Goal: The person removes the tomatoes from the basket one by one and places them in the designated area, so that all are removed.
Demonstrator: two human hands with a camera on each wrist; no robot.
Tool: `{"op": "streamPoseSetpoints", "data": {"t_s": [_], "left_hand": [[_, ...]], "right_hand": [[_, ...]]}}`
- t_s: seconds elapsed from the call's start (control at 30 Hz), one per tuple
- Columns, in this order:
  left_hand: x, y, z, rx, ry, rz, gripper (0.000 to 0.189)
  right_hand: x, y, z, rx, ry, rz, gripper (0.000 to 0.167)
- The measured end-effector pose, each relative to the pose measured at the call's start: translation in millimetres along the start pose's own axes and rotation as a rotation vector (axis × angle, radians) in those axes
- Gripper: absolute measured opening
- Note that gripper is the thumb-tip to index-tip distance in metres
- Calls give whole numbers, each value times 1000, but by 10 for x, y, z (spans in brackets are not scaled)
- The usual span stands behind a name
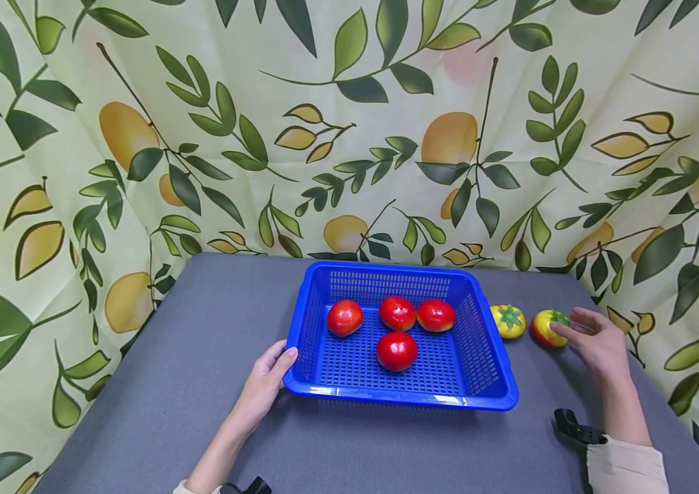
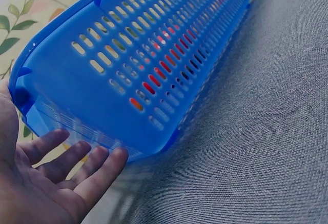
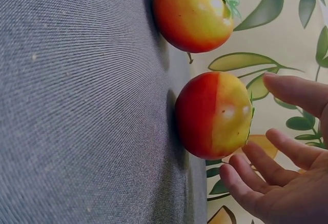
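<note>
Here's the right hand (image 1: 599,339), fingers parted and loosely bent, wrapped around nothing, thumb and fingertips fanned about a round red-and-yellow, tomato-like fruit with a green leafy cap (image 1: 548,331); whether skin meets fruit, I can't tell. The wrist view puts the thumb on one side and the other fingers on the opposite side, the fruit sitting on the grey cloth-covered desk (image 1: 139,398). That forearm comes up from the lower right, the hand bent inward, a black strap (image 1: 579,428) round the wrist just above a cream sleeve (image 1: 627,466). Over to the left hand (image 1: 265,379), and it has the near left corner of a blue perforated plastic basket (image 1: 401,401): thumb over the rim, the other fingers spread below it along the outside, that arm slanting up from the bottom edge. Inside the basket, four glossy red round fruits (image 1: 396,351), two of them side by side at the back. Between the basket and the right hand's fruit sits a second yellow-topped fruit (image 1: 507,322), close by the basket's right wall.
</note>
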State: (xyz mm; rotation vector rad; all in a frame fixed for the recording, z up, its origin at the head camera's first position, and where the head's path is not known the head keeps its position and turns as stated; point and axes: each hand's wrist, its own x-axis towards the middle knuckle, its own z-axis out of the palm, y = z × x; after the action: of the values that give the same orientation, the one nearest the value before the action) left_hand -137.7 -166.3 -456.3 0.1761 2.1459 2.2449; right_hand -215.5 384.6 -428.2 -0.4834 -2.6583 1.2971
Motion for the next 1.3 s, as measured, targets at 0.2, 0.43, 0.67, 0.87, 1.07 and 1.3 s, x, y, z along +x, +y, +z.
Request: {"op": "streamPoseSetpoints", "data": {"t_s": [0.2, 0.43, 0.67, 0.87, 1.07, 1.3], "left_hand": [[-5, 4, 7, 0, 2, 12, 40], [2, -3, 10, -16, 4, 12, 39], [-4, 1, 13, -17, 3, 21, 38], [3, 4, 14, -21, 4, 11, 39], [-5, 4, 19, -16, 8, 20, 39], [-7, 13, 16, -10, 5, 16, 40]], "right_hand": [[-2, -15, 1, 9, 18, 15, 80], [3, -20, 2, 20, 41, 28, 79], [-18, -46, 4, 43, 77, 15, 77], [-66, -149, -9, 45, 91, -11, 76], [-118, -259, -11, 58, 116, -20, 73], [-225, -473, 22, 66, 138, -56, 69]]}}
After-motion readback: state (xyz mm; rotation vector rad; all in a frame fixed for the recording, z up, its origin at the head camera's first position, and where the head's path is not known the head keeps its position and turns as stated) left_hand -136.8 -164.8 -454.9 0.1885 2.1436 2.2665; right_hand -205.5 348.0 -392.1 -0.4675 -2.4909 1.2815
